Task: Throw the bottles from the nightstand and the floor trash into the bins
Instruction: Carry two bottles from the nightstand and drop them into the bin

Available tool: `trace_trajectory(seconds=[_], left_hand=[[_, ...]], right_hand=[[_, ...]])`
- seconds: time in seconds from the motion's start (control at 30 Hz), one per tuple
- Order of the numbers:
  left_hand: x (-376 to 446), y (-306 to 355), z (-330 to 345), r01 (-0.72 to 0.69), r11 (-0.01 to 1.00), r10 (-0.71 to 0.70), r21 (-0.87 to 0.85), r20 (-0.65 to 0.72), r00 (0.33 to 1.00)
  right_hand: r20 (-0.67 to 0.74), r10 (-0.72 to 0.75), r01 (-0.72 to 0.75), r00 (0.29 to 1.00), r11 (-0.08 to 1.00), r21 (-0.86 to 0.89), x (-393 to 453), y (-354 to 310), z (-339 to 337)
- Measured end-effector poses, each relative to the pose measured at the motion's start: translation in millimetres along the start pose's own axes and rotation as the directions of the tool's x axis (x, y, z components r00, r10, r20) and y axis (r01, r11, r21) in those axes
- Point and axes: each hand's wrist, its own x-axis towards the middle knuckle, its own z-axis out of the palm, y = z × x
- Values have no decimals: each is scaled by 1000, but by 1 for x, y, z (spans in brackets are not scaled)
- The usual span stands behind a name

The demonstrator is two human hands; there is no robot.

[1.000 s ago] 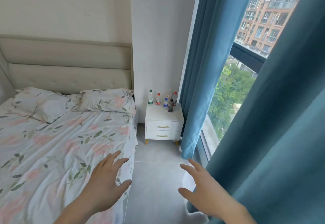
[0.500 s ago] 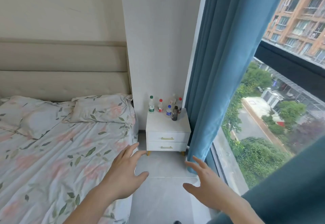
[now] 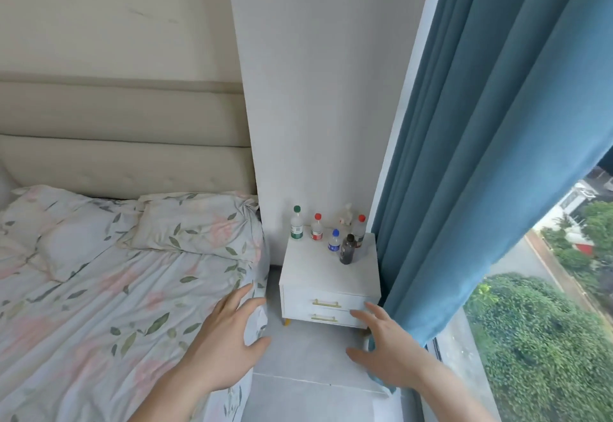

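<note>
Bottles (image 3: 347,249) stand on the nightstand (image 3: 326,272); left hand (image 3: 229,345) and right hand (image 3: 388,352) spread, each grip empty.

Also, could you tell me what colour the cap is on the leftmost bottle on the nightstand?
Green, on the leftmost bottle, seen in the head view.

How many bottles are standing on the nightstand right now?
5 clear ones: green-capped bottle back left, red-capped bottle beside it, blue-capped bottle, dark bottle in front, another red-capped bottle back right. A pale sixth may stand behind.
</note>
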Motion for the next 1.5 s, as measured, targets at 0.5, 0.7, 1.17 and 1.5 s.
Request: trace_trajectory(seconds=[0.5,0.7,1.17,1.5], left_hand=[[302,-19,10,-103,993,82,63,264,961],[399,8,39,-135,985,82,103,411,908],[595,36,137,39,982,-141,186,575,806],[665,22,254,-18,978,-121,208,634,764]], right_hand=[[-9,185,-184,983,979,83,211,46,-73],[25,219,-220,975,968,117,276,70,-95],[286,246,-239,926,969,-60,513,146,-110],[376,196,-130,905,972,-194,613,192,-42]])
